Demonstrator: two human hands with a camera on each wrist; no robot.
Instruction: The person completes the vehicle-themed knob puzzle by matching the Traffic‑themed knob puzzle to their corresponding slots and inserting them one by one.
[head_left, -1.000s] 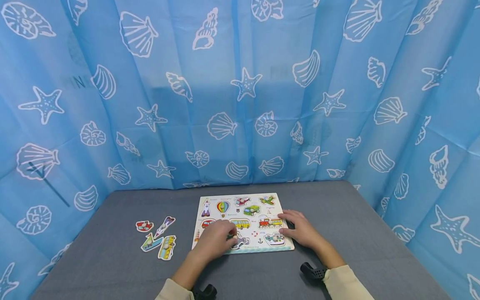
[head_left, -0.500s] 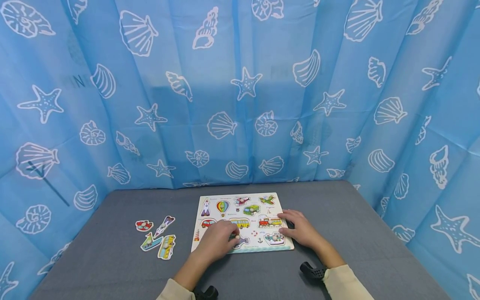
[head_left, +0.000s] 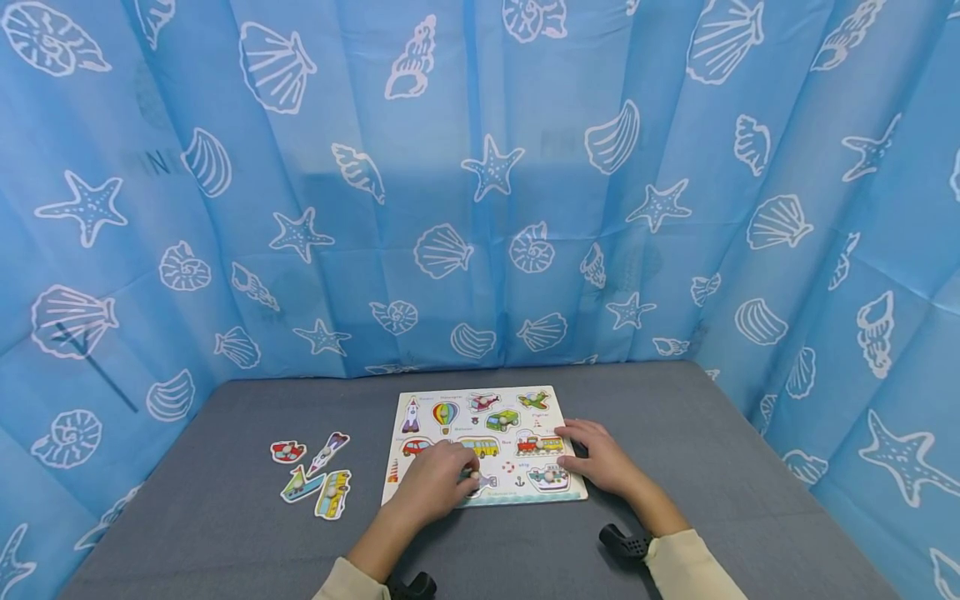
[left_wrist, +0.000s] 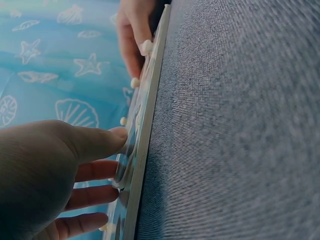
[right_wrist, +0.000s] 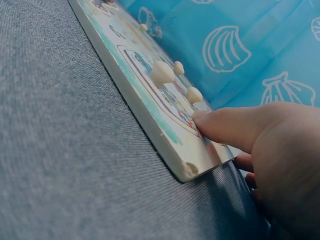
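Observation:
A wooden peg puzzle board (head_left: 501, 497) with vehicle pictures lies flat on the grey table. My left hand (head_left: 438, 477) is over its lower middle, with thumb and fingers bent around the submarine puzzle piece (head_left: 488, 482). In the left wrist view, the thumb (left_wrist: 117, 134) and fingertips are at this piece, close to the board's surface; the hand hides part of it. My right hand (head_left: 600, 457) rests on the board's right edge. Its thumb (right_wrist: 220, 122) lies on top beside the ship piece (head_left: 549, 477), and the other fingers are partly hidden at the edge.
Several loose pieces lie left of the board: a small red piece (head_left: 288, 452), a rocket (head_left: 328, 451), a sailboat (head_left: 302, 484) and a yellow bus (head_left: 333, 495). A blue seashell curtain (head_left: 480, 250) stands behind the table.
My left hand has shifted very slightly at the submarine piece, and its fingers stay there. The right hand, board and loose pieces stay in place.

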